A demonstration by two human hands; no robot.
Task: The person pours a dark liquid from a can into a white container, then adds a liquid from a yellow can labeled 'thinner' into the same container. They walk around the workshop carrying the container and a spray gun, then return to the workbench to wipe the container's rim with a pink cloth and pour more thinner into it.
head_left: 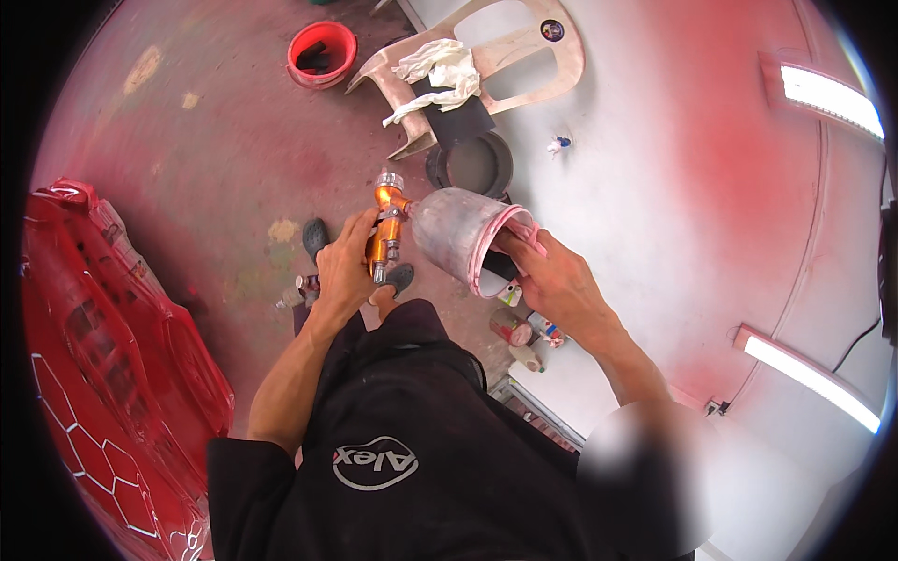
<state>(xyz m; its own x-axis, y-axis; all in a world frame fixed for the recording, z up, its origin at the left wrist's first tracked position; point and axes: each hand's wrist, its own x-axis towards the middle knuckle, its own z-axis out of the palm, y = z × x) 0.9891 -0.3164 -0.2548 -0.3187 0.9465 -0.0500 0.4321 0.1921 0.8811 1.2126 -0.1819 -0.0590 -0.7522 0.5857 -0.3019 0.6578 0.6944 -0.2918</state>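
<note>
My left hand (346, 268) is wrapped round the body of an orange metallic spray gun (384, 227). Joined to the gun's side is a cloudy plastic paint cup (456, 227), tilted over so its open mouth points right. Pink paint stains its rim. My right hand (559, 285) is at that mouth, its fingers partly inside and closed on a pink-stained cloth (527, 232) pressed to the rim. The cup's wall hides some of the fingertips.
A red glossy car body panel (112, 355) stands at the left. Ahead are a red bucket (322, 54), a plastic chair (561, 56) with a white cloth (440, 75) on it, and a black bucket (477, 164). Paint cans (510, 327) sit beside the white wall (655, 187) at right.
</note>
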